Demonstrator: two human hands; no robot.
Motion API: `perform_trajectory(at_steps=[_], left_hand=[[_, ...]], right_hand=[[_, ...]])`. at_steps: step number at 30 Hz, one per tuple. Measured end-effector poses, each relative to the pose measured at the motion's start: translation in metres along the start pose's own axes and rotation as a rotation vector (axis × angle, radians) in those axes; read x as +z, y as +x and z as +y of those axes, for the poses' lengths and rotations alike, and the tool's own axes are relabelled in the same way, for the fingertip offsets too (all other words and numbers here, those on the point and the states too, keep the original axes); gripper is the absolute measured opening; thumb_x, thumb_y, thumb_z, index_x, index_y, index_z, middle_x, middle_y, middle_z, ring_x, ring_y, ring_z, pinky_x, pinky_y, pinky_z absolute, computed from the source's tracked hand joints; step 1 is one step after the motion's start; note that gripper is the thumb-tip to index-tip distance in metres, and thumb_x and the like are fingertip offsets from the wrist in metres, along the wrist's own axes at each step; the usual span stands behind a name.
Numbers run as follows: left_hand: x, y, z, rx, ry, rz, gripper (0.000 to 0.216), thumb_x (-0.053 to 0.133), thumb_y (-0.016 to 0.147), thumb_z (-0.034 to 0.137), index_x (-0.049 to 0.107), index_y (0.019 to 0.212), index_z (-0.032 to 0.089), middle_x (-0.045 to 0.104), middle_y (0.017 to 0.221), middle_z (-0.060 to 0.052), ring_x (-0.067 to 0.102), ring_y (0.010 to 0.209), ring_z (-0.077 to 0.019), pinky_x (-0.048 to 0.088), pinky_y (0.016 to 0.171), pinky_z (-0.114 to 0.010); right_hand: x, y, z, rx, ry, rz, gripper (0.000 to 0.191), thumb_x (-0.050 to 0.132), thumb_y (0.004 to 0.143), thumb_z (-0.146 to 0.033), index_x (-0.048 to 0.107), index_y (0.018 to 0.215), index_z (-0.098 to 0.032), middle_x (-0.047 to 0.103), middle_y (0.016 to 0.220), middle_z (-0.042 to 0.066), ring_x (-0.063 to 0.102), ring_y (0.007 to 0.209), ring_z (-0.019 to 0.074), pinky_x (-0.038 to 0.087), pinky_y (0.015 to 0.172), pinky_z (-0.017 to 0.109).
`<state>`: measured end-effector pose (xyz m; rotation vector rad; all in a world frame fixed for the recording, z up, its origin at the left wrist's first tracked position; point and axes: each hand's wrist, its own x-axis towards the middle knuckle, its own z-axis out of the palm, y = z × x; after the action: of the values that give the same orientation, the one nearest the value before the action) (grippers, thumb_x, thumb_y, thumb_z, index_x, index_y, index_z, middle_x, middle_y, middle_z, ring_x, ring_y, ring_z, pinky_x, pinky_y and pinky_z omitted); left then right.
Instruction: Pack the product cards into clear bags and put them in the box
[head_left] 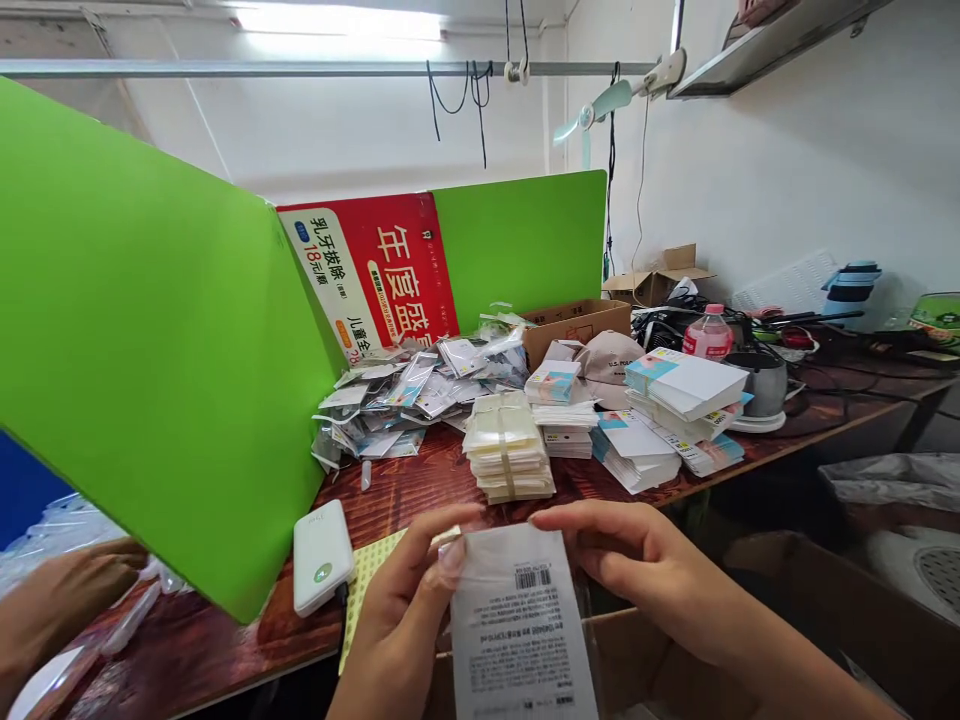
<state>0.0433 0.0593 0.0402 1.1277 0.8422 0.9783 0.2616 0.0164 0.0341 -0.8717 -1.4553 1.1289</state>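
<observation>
A white printed card (pixel 514 620) with a barcode and rows of dark text sits in a clear plastic sleeve, upright in front of me. My left hand (pixel 409 590) grips the sleeved card at its upper left corner, the thumb on its face. At the top right corner is my right hand (pixel 637 560), its index finger stretched along the top edge and the thumb apart from it. Beyond the hands stands a banded stack of pale sleeves or cards (pixel 510 450). Stacks of white and blue printed cards (pixel 637 450) lie to its right.
A heap of packed cards (pixel 420 385) lies before the green divider (pixel 165 330). A white power bank (pixel 322 555) with a cable rests near the table's front edge. At the far left, another person's hand (pixel 82 590) is on the table. A cap (pixel 611 360) and grey cup (pixel 761 385) stand behind.
</observation>
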Motion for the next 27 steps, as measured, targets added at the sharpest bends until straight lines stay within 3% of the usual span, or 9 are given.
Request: perform_trajectory(at_steps=[4, 8, 10, 13, 15, 19, 22, 24, 27], left_hand=[[-0.002, 0.000, 0.001, -0.076, -0.022, -0.204, 0.070, 0.071, 0.083, 0.040, 0.037, 0.143, 0.028, 0.074, 0.104, -0.007, 0.071, 0.088, -0.0236, 0.056, 0.069, -0.029], [-0.006, 0.005, -0.016, -0.010, 0.123, -0.443, 0.088, 0.071, 0.084, 0.032, 0.017, 0.154, 0.027, 0.062, 0.135, -0.014, 0.068, 0.107, -0.0245, 0.055, 0.088, -0.035], [-0.008, 0.012, -0.032, 0.038, 0.223, -0.538, 0.098, 0.073, 0.080, 0.029, 0.011, 0.156, 0.028, 0.068, 0.126, -0.013, 0.072, 0.096, -0.0253, 0.057, 0.084, -0.036], [-0.009, 0.021, -0.053, 0.074, 0.258, -0.632, 0.088, 0.077, 0.074, 0.033, 0.036, 0.151, 0.027, 0.079, 0.093, -0.010, 0.075, 0.080, -0.0281, 0.058, 0.075, -0.035], [-0.010, 0.023, -0.058, 0.056, 0.203, -0.678, 0.080, 0.076, 0.076, 0.042, 0.043, 0.147, 0.027, 0.079, 0.085, -0.009, 0.076, 0.080, -0.0302, 0.058, 0.073, -0.036], [-0.009, 0.017, -0.041, 0.061, -0.001, -0.756, 0.096, 0.057, 0.080, 0.073, 0.014, 0.155, 0.032, 0.078, 0.105, -0.010, 0.075, 0.091, -0.0321, 0.057, 0.080, -0.048], [-0.009, 0.014, -0.025, 0.124, -0.207, -0.752, 0.072, 0.036, 0.089, 0.073, 0.024, 0.151, 0.039, 0.075, 0.115, -0.009, 0.076, 0.092, -0.0266, 0.056, 0.081, -0.044], [-0.009, 0.014, -0.021, 0.149, -0.195, -0.704, 0.062, 0.035, 0.092, 0.069, 0.036, 0.145, 0.038, 0.077, 0.110, -0.008, 0.076, 0.088, -0.0233, 0.056, 0.078, -0.039], [-0.008, 0.013, -0.021, 0.151, -0.104, -0.617, 0.063, 0.038, 0.091, 0.070, 0.042, 0.142, 0.033, 0.078, 0.103, -0.007, 0.076, 0.082, -0.0225, 0.055, 0.076, -0.037]], right_hand=[[-0.005, -0.001, 0.002, -0.047, 0.017, 0.073, 0.033, 0.056, 0.093, -0.031, 0.067, 0.124, -0.028, 0.068, 0.122, 0.008, 0.062, 0.114, 0.0257, 0.049, 0.099, 0.046], [0.004, 0.000, -0.001, -0.079, -0.374, 0.199, 0.039, 0.062, 0.090, -0.032, 0.061, 0.129, -0.026, 0.069, 0.110, 0.007, 0.066, 0.099, 0.0226, 0.054, 0.089, 0.041], [0.013, -0.002, -0.002, -0.126, -0.559, 0.166, 0.049, 0.065, 0.084, -0.023, 0.057, 0.133, -0.025, 0.068, 0.106, 0.006, 0.065, 0.094, 0.0208, 0.054, 0.087, 0.039], [0.021, -0.005, -0.004, -0.115, -0.624, 0.012, 0.052, 0.063, 0.082, -0.016, 0.057, 0.133, -0.025, 0.069, 0.101, 0.005, 0.064, 0.090, 0.0188, 0.053, 0.081, 0.032], [0.016, -0.006, -0.006, -0.081, -0.482, -0.077, 0.044, 0.063, 0.085, -0.020, 0.062, 0.127, -0.028, 0.067, 0.091, 0.002, 0.061, 0.080, 0.0156, 0.050, 0.070, 0.025], [-0.009, -0.006, -0.011, -0.042, 0.213, -0.057, 0.035, 0.073, 0.083, -0.045, 0.069, 0.116, -0.036, 0.049, 0.062, -0.006, 0.042, 0.051, 0.0074, 0.039, 0.052, 0.018], [-0.015, -0.007, -0.011, -0.091, 0.625, -0.029, 0.052, 0.043, 0.091, -0.073, 0.070, 0.116, -0.037, 0.030, 0.044, -0.008, 0.021, 0.034, 0.0061, 0.029, 0.039, 0.017], [-0.007, -0.006, -0.007, -0.065, 0.688, -0.080, 0.073, 0.018, 0.094, -0.077, 0.072, 0.116, -0.033, 0.030, 0.040, -0.007, 0.018, 0.029, 0.0064, 0.024, 0.034, 0.017], [0.010, 0.002, 0.001, 0.027, 0.343, -0.016, 0.070, 0.023, 0.097, -0.071, 0.074, 0.107, -0.024, 0.051, 0.049, -0.002, 0.043, 0.037, 0.0093, 0.036, 0.040, 0.019]])
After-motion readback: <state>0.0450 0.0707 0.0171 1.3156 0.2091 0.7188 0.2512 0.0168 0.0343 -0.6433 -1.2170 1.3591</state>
